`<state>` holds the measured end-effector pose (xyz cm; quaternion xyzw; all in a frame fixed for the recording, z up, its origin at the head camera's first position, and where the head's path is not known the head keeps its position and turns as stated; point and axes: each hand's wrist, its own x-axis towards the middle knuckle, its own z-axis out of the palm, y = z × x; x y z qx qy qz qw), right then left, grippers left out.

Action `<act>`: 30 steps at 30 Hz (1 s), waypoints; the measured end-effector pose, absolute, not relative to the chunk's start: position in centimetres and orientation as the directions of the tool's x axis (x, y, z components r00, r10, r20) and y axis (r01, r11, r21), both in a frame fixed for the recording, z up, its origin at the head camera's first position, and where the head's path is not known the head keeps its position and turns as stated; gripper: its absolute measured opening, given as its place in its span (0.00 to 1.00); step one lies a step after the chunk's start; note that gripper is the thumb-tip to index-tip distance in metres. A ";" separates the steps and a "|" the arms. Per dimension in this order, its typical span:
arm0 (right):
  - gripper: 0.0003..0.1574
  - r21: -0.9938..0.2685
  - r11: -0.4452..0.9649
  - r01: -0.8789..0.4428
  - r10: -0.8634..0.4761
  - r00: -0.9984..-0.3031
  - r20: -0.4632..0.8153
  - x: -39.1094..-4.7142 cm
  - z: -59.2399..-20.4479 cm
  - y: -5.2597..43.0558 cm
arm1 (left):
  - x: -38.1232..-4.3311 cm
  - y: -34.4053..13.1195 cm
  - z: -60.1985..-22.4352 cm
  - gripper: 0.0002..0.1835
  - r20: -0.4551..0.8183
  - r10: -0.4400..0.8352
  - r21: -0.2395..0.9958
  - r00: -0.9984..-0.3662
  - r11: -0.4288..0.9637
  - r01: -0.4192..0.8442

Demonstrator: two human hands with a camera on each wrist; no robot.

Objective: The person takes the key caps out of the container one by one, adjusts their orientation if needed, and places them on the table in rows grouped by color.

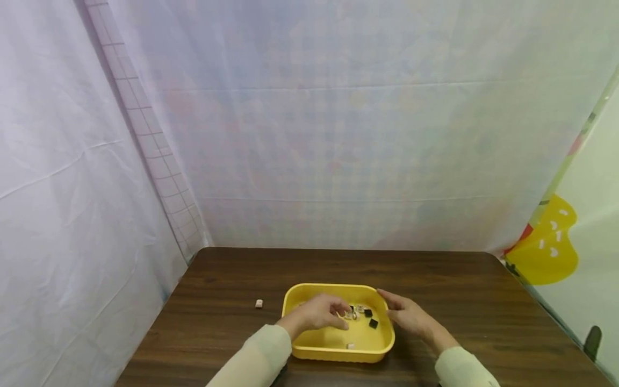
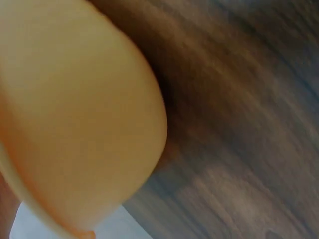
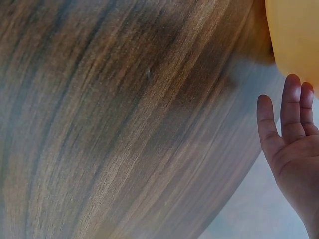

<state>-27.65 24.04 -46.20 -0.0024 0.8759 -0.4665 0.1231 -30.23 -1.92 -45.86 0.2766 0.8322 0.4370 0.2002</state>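
Note:
A yellow tray [image 1: 309, 352] with raised walls stands on the table. Inside lie small square black pieces [image 1: 373, 323] and white pieces [image 1: 350, 346], mostly toward its right side. My left hand [image 1: 316, 312] reaches over the tray's left wall, thumb and fingers apart beside the small pieces. Only the tray's outer wall [image 2: 99, 109] fills the left wrist view, so that hand's fingers are hidden there. At the right end, my right hand [image 1: 411, 317] has its fingertips at the rim. Its fingers [image 3: 290, 107] look nearly straight in the right wrist view, close against the yellow wall.
One small white piece [image 1: 259, 303] lies on the dark wooden table [image 1: 232, 274], left of the tray. White curtains [image 1: 338, 134] hang behind the table and along its left side. A yellow printed shape [image 1: 546, 247] shows on the right hanging.

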 end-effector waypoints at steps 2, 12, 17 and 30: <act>0.36 -0.819 0.563 0.107 -0.119 -0.971 -0.208 -27.6 -46.3 24.1 | -30.2 -1.5 -46.2 0.16 -0.128 0.657 0.831 -0.743 0.481 0.281; 0.36 -0.817 0.575 0.053 -0.143 -0.976 -0.164 -27.6 -46.4 24.1 | -30.0 -0.7 -47.5 0.15 -0.204 0.753 0.784 -0.625 0.508 0.357; 0.36 -0.819 0.571 0.055 -0.143 -0.976 -0.166 -27.6 -46.4 24.0 | -29.9 -0.3 -48.0 0.13 -0.181 0.775 0.721 -0.605 0.523 0.455; 0.36 -0.817 0.573 0.065 -0.140 -0.975 -0.175 -27.5 -46.1 23.9 | -29.9 0.1 -48.4 0.13 -0.151 0.717 0.694 -0.680 0.567 0.445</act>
